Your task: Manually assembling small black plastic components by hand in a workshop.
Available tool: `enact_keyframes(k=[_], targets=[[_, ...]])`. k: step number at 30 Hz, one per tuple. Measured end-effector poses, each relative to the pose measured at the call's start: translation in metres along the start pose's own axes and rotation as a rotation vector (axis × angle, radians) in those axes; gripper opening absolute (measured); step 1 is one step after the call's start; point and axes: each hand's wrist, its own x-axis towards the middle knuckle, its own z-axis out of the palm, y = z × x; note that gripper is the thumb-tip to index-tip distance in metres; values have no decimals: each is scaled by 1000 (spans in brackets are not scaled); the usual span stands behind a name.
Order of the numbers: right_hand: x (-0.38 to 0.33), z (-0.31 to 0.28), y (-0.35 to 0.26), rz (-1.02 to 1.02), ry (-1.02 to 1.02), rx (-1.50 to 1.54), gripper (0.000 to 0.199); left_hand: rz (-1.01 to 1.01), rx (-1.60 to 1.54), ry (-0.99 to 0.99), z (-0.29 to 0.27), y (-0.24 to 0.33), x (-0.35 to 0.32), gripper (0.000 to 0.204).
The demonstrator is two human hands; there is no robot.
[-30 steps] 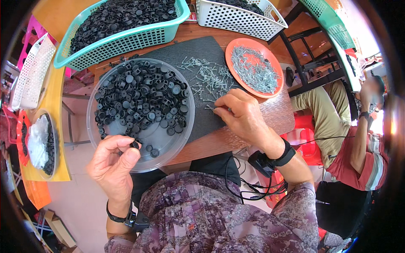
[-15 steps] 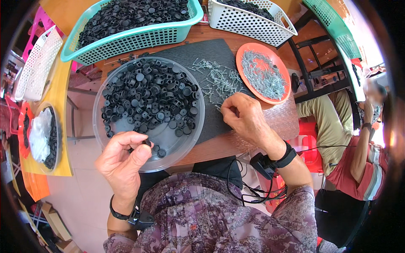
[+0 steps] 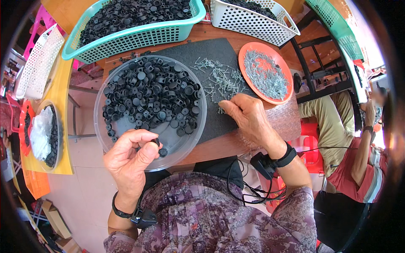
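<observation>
My left hand [image 3: 130,162] pinches a small black plastic cap [image 3: 156,142] between thumb and forefinger, over the near rim of a clear round tub [image 3: 201,126]. Loose black caps [image 3: 147,90] of the same sort fill most of that tub. At the edge of a pile of small silvery screws [image 3: 219,78] on the dark mat [image 3: 219,128], my right hand [image 3: 249,116] reaches down with its fingers curled and thumb and forefinger together. Anything between those fingertips is hidden. An orange plate [image 3: 287,95] heaped with more screws stands just beyond this hand.
Behind the tub are a teal basket [image 3: 139,41] and a white basket [image 3: 253,28], both holding black parts. A yellow side table [image 3: 65,139] at left bears a tub with a plastic bag [image 3: 41,135]. Cables [image 3: 261,192] hang by my right forearm. Another person [image 3: 358,164] sits at right.
My right thumb and forefinger have extended to the screws at the pile's near edge. My left hand has shifted slightly right, still pinching the black cap.
</observation>
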Motion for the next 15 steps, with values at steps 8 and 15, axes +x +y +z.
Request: enact_keyframes(k=[8, 15], targets=[[-9, -2, 5, -57, 188, 12, 10, -23, 0, 21, -4, -2, 0, 19], [-8, 11, 1, -160, 156, -150, 9, -25, 16, 11, 0, 0, 0, 18]])
